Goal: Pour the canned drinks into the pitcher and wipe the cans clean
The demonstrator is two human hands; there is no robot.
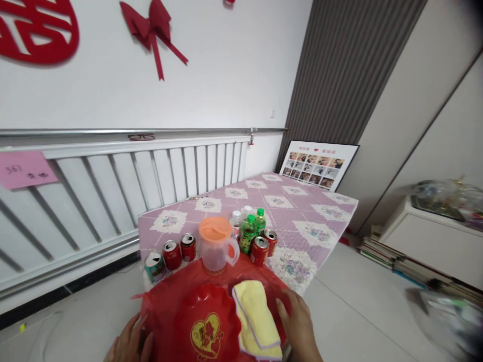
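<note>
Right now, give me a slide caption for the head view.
Both hands, left hand and right hand, rest on red cloth beside red plate and yellow towel.

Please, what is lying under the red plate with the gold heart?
Under the red plate lies a red plastic sheet, which also carries the yellow cloth. Both hands, left and right, rest on it. What lies beneath the sheet is covered.
</note>
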